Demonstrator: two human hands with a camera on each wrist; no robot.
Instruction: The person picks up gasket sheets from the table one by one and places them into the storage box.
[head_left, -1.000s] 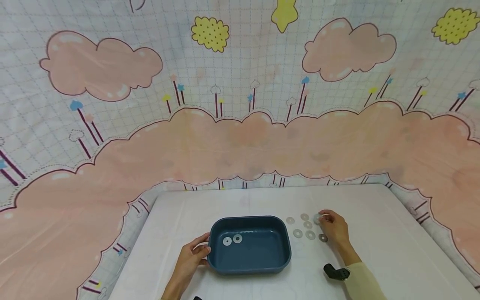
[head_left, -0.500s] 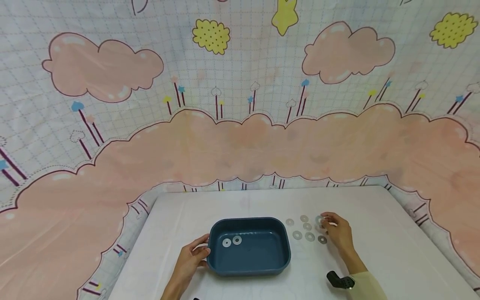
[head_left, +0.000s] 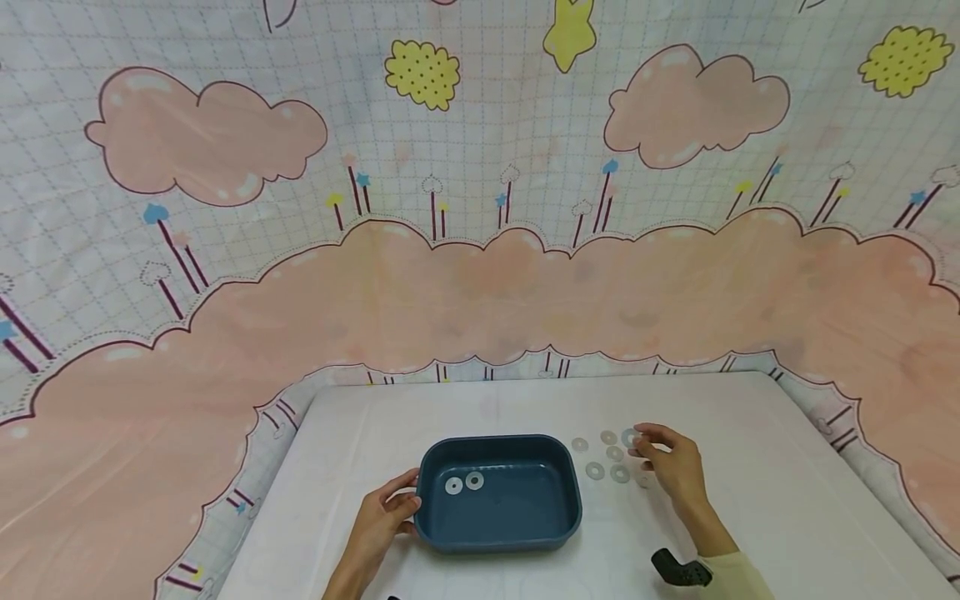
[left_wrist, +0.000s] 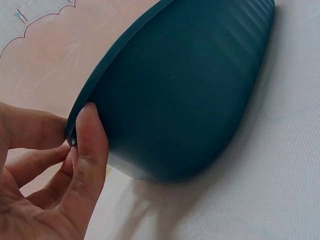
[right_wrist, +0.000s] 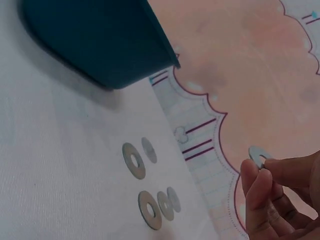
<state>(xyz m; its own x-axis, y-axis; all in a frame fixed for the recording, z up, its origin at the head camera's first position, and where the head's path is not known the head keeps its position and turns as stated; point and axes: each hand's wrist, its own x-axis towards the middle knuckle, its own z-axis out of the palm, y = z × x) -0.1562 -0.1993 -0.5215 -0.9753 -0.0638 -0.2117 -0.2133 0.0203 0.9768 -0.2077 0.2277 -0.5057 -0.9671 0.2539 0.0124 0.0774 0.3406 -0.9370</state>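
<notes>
At the left end of the dark blue bin (head_left: 498,533), my left hand (head_left: 381,515) grips the rim. In the left wrist view, thumb and fingers pinch that rim, with the bin wall (left_wrist: 175,85) sloping away below. My right hand (head_left: 675,468) is at the right of the loose washers, pinching one flat metal washer (right_wrist: 258,155) between thumb and fingertips above the table. Inside the bin lie two washers, one (head_left: 453,486) beside the other (head_left: 474,481). Several more washers (head_left: 619,473) lie flat on the table between the bin and my right hand.
A white cloth covers the table (head_left: 540,408). Behind it hangs a patterned backdrop (head_left: 480,292) with pink clouds. A black device (head_left: 678,569) sits at my right wrist, by the sleeve (head_left: 735,577).
My right hand has shifted slightly right and then back left with the pinched washer, which shows more plainly now. The left hand and the bin stay in place.
</notes>
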